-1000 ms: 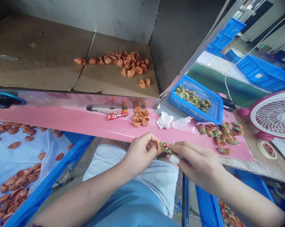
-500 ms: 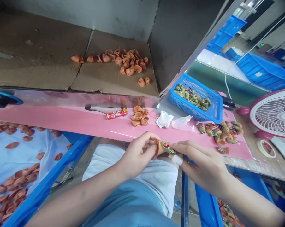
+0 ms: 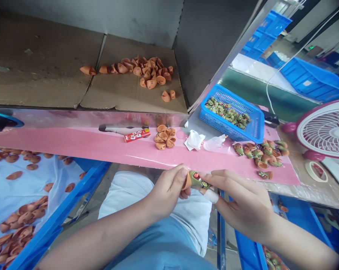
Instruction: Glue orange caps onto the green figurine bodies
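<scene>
A small orange-and-green figurine (image 3: 196, 179) is held between my two hands above my lap, just in front of the pink tabletop edge. It has an orange cup-shaped end, with red and round eye-like markings on the green part. My left hand (image 3: 169, 191) pinches the orange end between thumb and fingers. Around the green end, the thumb and fingers of my right hand (image 3: 241, 200) close; white tape wraps that thumb. Similar joined orange-and-green figurines (image 3: 266, 155) lie on the right of the pink mat. Several hollow orange cup pieces (image 3: 165, 137) are grouped on the mat ahead.
A blue basket (image 3: 231, 131) of green pieces stands back right, beside a pink-and-white fan (image 3: 335, 131) and tape roll (image 3: 315, 171). Crumpled tissue (image 3: 195, 140) and a red box (image 3: 137, 135) lie ahead. Orange pieces (image 3: 151, 71) sit on cardboard inside the booth. Blue bins (image 3: 93, 183) flank my lap.
My left thumb and fingers have shifted on the orange end, with the thumb now higher. The figurine stays between both hands, and the head view has shifted slightly.
</scene>
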